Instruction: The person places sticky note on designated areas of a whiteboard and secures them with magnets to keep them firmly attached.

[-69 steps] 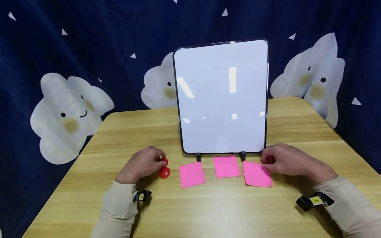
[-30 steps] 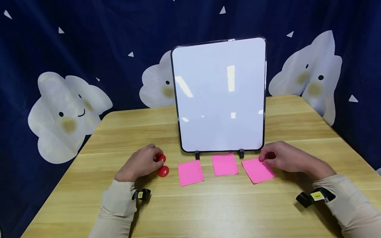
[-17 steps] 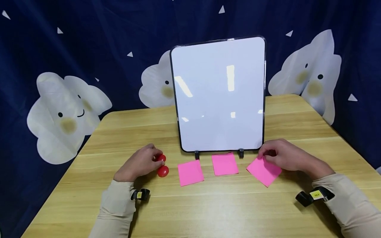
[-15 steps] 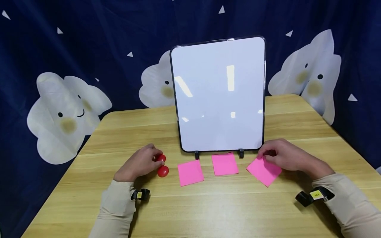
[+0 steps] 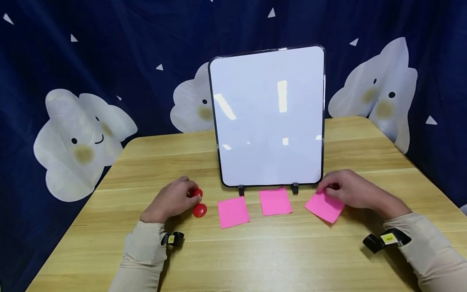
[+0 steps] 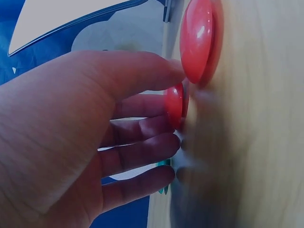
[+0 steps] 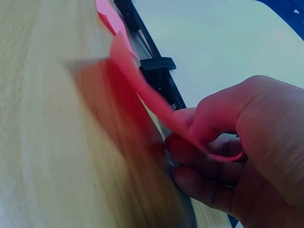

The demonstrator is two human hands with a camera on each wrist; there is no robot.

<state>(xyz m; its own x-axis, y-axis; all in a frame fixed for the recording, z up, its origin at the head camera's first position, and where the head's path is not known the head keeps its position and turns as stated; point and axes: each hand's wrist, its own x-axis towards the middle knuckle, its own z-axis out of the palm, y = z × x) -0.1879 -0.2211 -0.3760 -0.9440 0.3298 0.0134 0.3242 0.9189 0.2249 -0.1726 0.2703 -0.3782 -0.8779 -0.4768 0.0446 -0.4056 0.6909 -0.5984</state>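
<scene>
My left hand (image 5: 171, 201) pinches one red domed magnet (image 5: 197, 193) at the table surface, left of the whiteboard. A second red magnet (image 5: 200, 210) lies just in front of it, near the thumb tip. My right hand (image 5: 352, 188) holds a pink sticky note (image 5: 324, 207) between thumb and fingers. In the right wrist view that pink sheet (image 7: 152, 99) is lifted off the wood and bends, casting a shadow. Two more pink sticky notes lie on the table: a left one (image 5: 234, 212) and a middle one (image 5: 275, 201).
A whiteboard (image 5: 270, 117) with a black frame stands upright behind the notes on small black feet (image 5: 295, 188). Beneath everything is a wooden table (image 5: 255, 259). A dark blue curtain with cloud shapes hangs behind. Something green (image 6: 165, 162) shows behind the left fingers.
My right hand has taken hold of the rightmost sticky note, turned it and shifted it right; its near edge has lifted slightly most recently. The left hand has stayed at the magnets.
</scene>
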